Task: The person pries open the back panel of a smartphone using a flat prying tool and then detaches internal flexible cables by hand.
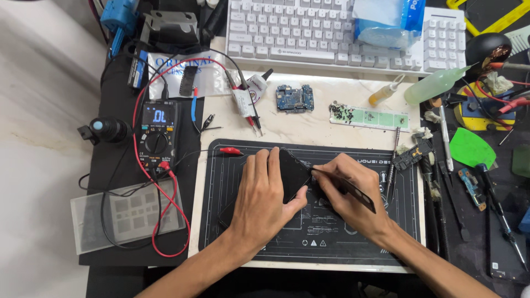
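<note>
Right grip (346,185) pinching tool (353,190)

An electronics repair bench: a digital multimeter (157,135) with red leads sits at the worktop's left edge; a bare blue circuit board (295,98) and a strip of tiny screws (370,117) lie mid-bench; screwdrivers (499,212) (several, loosely strewn) crowd the right edge.
</note>
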